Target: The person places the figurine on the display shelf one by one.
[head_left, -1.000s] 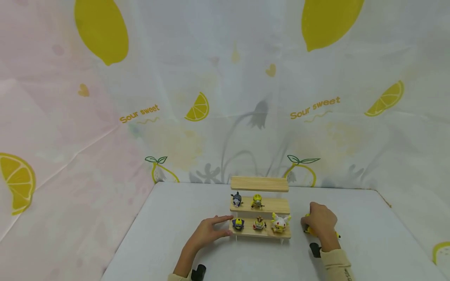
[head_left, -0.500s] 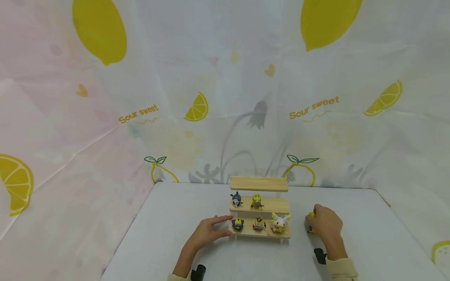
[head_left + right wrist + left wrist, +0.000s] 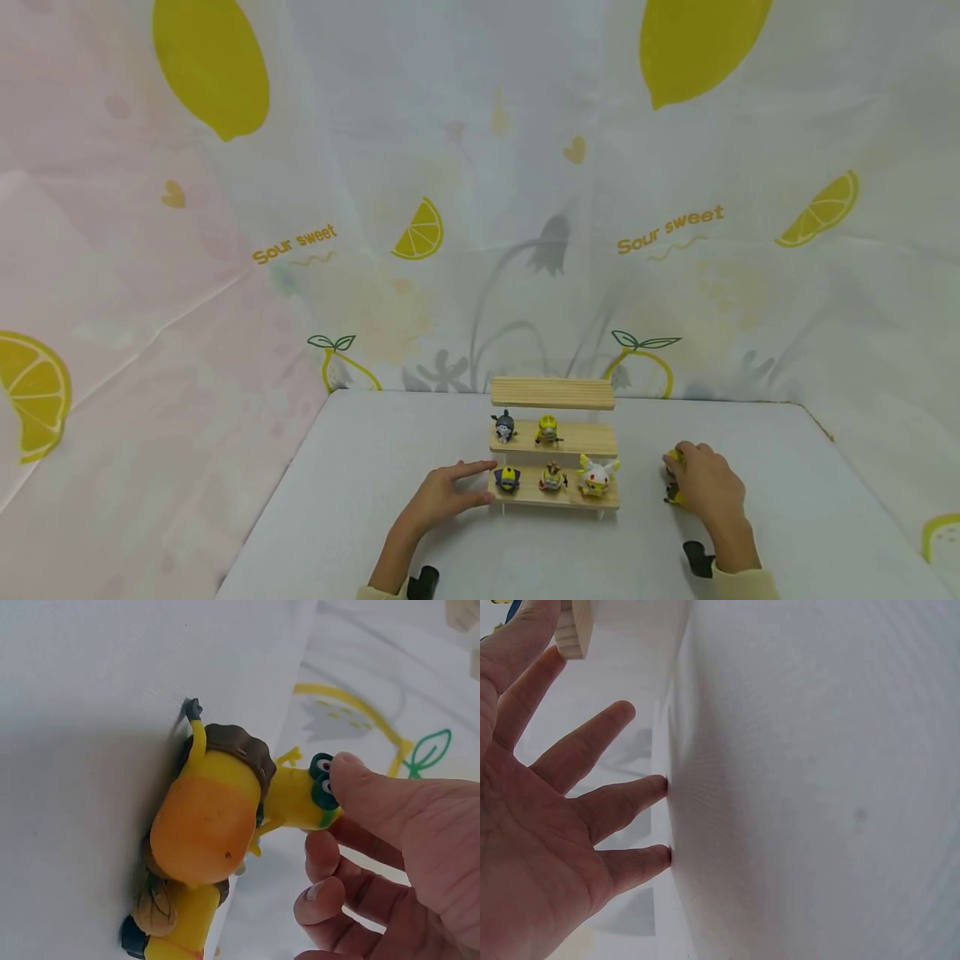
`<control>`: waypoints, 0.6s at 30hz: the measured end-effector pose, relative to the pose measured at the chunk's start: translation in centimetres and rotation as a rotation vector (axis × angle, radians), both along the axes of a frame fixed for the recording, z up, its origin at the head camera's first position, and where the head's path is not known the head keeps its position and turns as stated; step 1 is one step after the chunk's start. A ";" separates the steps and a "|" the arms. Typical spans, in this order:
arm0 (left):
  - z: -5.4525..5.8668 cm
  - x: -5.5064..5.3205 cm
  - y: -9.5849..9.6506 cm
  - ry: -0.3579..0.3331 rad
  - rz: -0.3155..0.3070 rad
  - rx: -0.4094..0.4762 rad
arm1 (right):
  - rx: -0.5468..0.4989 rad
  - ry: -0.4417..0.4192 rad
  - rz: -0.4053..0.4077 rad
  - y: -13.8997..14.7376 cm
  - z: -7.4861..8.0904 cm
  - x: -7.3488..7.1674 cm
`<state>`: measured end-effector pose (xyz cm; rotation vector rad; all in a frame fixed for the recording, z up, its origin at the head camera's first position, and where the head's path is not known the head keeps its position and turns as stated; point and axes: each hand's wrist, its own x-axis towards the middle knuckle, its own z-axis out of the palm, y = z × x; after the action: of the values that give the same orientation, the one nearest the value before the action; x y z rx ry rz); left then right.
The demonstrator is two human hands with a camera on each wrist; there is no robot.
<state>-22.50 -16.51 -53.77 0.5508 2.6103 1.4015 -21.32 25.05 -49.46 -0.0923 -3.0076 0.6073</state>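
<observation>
- Small yellow plastic figure with green-rimmed eyes (image 3: 296, 801): right of the tiered pale wooden stand (image 3: 552, 392), on the white table's (image 3: 375, 467) side nearer the right hand (image 3: 711, 485).
- That hand pinches its head between thumb and fingers.
- Yellow figure with round orange belly (image 3: 202, 832): just beside it.
- Left hand (image 3: 442, 500): fingers straight, spread, gripping nothing, at the stand's left end.
- Five small figures (image 3: 596, 479): on the stand's lower two shelves.

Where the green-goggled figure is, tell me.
Right wrist view: the goggled figure is pinched by the right hand, beside the orange-bodied figure; head view: right of the shelf.
</observation>
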 end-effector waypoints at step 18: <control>-0.1 0.0 -0.1 0.010 -0.009 0.010 | -0.054 0.116 0.072 0.4 0.8 1.0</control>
<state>-22.52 -16.57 -53.89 0.5721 2.6065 1.4132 -20.32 25.46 -48.69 0.0474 -2.8937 0.6763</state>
